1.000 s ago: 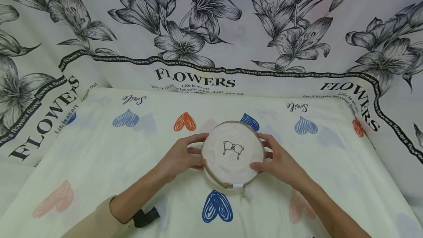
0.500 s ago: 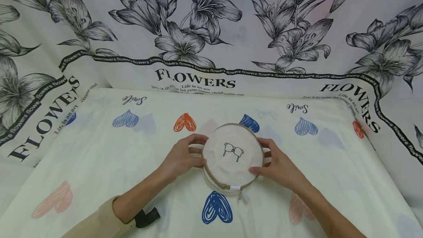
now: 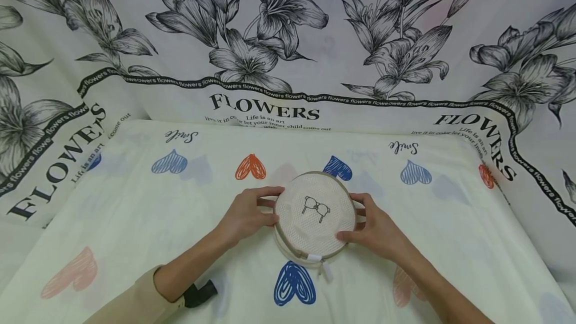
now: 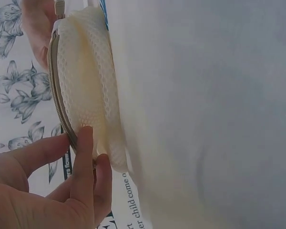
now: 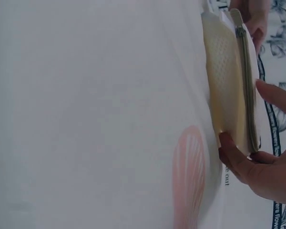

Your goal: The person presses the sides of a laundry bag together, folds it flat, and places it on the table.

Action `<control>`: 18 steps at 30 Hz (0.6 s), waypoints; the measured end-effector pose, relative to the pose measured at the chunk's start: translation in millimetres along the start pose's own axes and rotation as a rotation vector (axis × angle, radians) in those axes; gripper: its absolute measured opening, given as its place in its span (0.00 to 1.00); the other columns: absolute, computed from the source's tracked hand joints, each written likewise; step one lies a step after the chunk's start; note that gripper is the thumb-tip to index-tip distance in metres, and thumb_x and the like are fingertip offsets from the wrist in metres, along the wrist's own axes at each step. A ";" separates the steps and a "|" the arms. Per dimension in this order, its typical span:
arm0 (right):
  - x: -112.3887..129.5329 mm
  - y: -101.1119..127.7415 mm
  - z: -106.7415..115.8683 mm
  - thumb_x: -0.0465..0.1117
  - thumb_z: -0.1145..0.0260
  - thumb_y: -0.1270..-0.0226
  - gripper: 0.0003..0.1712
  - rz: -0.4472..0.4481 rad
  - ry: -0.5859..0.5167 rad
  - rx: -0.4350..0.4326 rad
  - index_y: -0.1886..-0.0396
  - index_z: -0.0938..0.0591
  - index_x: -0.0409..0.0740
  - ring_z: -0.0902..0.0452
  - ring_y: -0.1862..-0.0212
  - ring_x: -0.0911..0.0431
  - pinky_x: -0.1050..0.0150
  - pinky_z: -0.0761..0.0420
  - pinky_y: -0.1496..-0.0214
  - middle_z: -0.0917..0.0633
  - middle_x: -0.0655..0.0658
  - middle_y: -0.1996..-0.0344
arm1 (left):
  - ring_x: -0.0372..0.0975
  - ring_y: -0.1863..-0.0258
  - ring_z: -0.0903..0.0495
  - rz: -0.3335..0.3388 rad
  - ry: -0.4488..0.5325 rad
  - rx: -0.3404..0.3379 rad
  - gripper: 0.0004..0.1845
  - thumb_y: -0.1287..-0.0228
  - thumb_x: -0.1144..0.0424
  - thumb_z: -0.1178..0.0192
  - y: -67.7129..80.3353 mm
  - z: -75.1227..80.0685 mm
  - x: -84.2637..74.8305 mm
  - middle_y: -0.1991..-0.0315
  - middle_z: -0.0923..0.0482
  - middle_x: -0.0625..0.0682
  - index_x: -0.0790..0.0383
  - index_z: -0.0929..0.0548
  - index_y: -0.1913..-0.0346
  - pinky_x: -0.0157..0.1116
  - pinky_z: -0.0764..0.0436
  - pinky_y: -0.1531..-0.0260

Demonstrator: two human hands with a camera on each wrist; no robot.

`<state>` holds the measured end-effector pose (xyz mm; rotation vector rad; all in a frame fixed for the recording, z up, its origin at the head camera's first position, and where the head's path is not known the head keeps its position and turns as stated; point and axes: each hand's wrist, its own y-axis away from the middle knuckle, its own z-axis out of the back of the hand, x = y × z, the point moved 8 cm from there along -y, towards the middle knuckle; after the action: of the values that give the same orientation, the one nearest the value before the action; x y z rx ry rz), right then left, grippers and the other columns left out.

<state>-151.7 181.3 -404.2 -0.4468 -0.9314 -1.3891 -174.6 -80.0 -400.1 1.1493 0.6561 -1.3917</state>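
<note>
A round cream mesh laundry bag [image 3: 310,231] stands on the white cloth, with black line stitching on its lid. A tan zip runs round its upper edge; the white zip pull [image 3: 326,271] hangs at the front. My left hand [image 3: 249,215] holds the left side, thumb and fingers at the zip edge and side wall. On the right side, my right hand [image 3: 380,231] grips the rim, its thumb over the lid. In the left wrist view the mesh wall [image 4: 83,71] looks soft and creased. The right wrist view shows fingers [image 5: 236,152] against the bag's lower wall.
The white cloth [image 3: 135,214] bears printed hearts and the word Smile. Behind it hangs a flower-printed curtain [image 3: 337,54]. A black strap [image 3: 200,294] lies by the left sleeve [image 3: 139,296].
The bag has shifted slightly towards me and turned a little clockwise, so its zip pull has swung left. Both hands have moved slightly nearer with it, keeping hold.
</note>
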 end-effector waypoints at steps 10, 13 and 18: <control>5.0 -2.8 -4.2 0.48 0.18 0.51 0.56 0.077 0.071 -0.015 0.27 0.39 0.41 0.19 0.46 0.44 0.53 0.17 0.47 0.27 0.35 0.35 | 0.45 0.48 0.19 -0.136 -0.312 -0.011 0.33 0.48 0.77 0.30 0.1 -1.1 -11.9 0.40 0.21 0.53 0.56 0.20 0.36 0.34 0.15 0.62; 12.8 -0.1 -3.9 0.52 0.20 0.49 0.57 0.165 0.210 -0.034 0.25 0.40 0.40 0.24 0.40 0.40 0.49 0.20 0.41 0.36 0.35 0.28 | 0.49 0.38 0.25 -0.248 -0.448 0.010 0.33 0.46 0.77 0.33 5.7 -6.7 -21.6 0.34 0.27 0.54 0.57 0.22 0.34 0.42 0.19 0.45; 26.0 4.9 -7.4 0.56 0.26 0.40 0.53 0.285 0.384 -0.066 0.21 0.42 0.46 0.47 0.24 0.41 0.42 0.35 0.30 0.48 0.44 0.21 | 0.50 0.27 0.40 -0.380 -0.585 0.056 0.34 0.41 0.73 0.36 16.7 -17.8 -32.8 0.25 0.39 0.53 0.53 0.26 0.30 0.48 0.32 0.32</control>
<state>-147.1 160.2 -387.3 -0.3308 -0.4890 -1.1914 -158.5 -53.8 -373.2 0.6161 0.4212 -1.9698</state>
